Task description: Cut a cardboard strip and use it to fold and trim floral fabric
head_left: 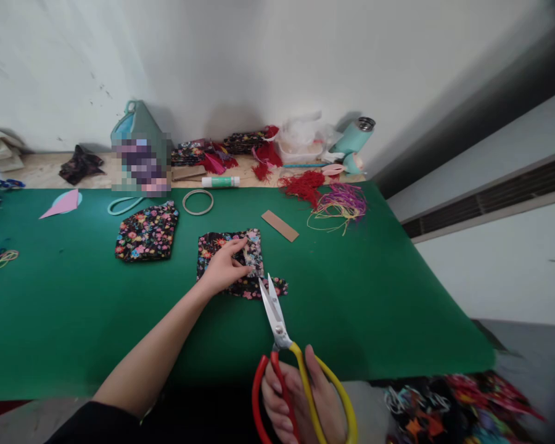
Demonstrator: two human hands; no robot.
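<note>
My left hand (225, 266) presses down on a piece of black floral fabric (213, 246) lying on the green mat (74, 308), fingers pinching its right edge. My right hand (300, 404) grips large scissors (282, 345) with one red and one yellow handle. The steel blades are slightly apart, tips just at the fabric's lower right edge. A second floral fabric piece (147, 232) lies to the left.
A metal ring (198, 201), a cardboard strip (280, 226), a glue stick (221, 181), red tassels (304, 184) and coloured threads (342, 203) lie farther back. A teal bag (139, 132) and a teal flask (354, 139) stand by the wall. Fabric scraps (462, 407) sit bottom right.
</note>
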